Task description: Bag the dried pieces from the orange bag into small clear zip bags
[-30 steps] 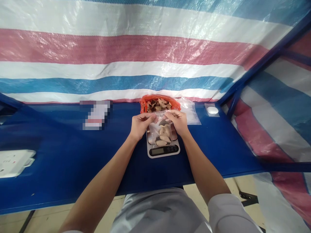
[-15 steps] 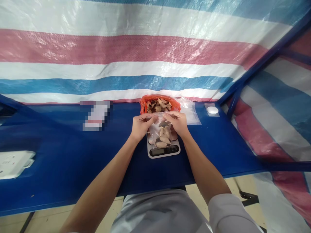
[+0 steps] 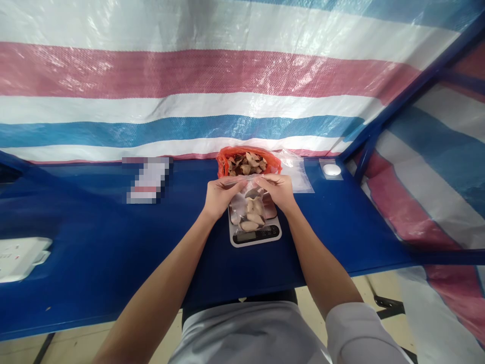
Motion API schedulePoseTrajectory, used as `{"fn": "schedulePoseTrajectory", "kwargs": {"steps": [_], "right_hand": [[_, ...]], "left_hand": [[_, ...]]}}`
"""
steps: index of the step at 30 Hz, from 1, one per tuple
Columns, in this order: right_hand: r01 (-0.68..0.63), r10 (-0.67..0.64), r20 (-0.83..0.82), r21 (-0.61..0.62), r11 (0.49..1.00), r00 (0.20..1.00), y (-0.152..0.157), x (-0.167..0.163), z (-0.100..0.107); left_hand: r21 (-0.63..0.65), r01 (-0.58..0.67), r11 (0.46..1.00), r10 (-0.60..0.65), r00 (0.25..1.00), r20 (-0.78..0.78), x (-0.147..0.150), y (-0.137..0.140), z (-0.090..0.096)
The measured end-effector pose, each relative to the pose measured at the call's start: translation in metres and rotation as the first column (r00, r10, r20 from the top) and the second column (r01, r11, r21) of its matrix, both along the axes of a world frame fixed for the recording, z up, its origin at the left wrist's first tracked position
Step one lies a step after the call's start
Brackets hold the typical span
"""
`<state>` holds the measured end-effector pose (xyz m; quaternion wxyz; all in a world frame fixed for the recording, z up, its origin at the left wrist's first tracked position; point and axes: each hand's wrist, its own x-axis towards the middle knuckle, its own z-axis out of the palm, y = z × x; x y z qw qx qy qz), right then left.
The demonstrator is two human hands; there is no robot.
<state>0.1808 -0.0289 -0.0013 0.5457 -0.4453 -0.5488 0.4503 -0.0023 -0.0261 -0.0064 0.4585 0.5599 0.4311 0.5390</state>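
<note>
Both hands pinch the top edge of a clear zip bag (image 3: 248,207) with several pale, dark-edged dried slices inside. My left hand (image 3: 222,194) grips the bag's upper left corner, thumb pointing inward. At the upper right, my right hand (image 3: 278,191) holds the same edge, the thumbs a little apart. Under the bag lies a white kitchen scale (image 3: 278,232) with a dark display strip; whether the bag rests on it I cannot tell. Right behind the hands stands a red plastic bag (image 3: 223,161), its mouth spread around a heap of brown dried slices (image 3: 248,164).
Flat clear plastic bags (image 3: 299,177) lie right of the red bag. Farther right is a round white object (image 3: 332,170) on a small clear bag. A blurred-out item (image 3: 149,179) and a white power strip (image 3: 22,258) lie left on the blue table (image 3: 113,242). Striped sheeting (image 3: 189,76) hangs behind.
The hands keep their grip on the zip bag's top edge, almost in place. The bag's lower part has shifted slightly left. The view has moved a little.
</note>
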Motion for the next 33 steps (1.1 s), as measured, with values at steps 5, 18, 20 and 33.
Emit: {"fn": "schedulePoseTrajectory", "kwargs": {"steps": [5,18,20,33], "right_hand": [[0.012,-0.014,0.045,0.039,0.999,0.999,-0.0023,-0.0015,-0.0018],[-0.014,0.009,0.069,0.073,0.997,0.998,-0.0024,0.0014,-0.0042],[-0.025,0.017,0.088,0.094,0.995,0.996,-0.0027,0.0011,-0.0058],[-0.01,0.01,-0.001,0.054,0.998,1.0,-0.0027,0.0005,-0.0037]], "left_hand": [[0.003,-0.006,1.0,0.006,1.0,0.004,0.001,-0.0015,0.0013],[-0.018,-0.01,1.0,0.009,1.0,-0.013,0.0012,-0.0007,0.0022],[-0.002,-0.018,1.0,0.017,0.999,-0.032,0.0007,-0.0011,0.0024],[-0.033,0.01,0.999,-0.009,1.0,0.024,-0.0032,0.0018,0.0025]]}}
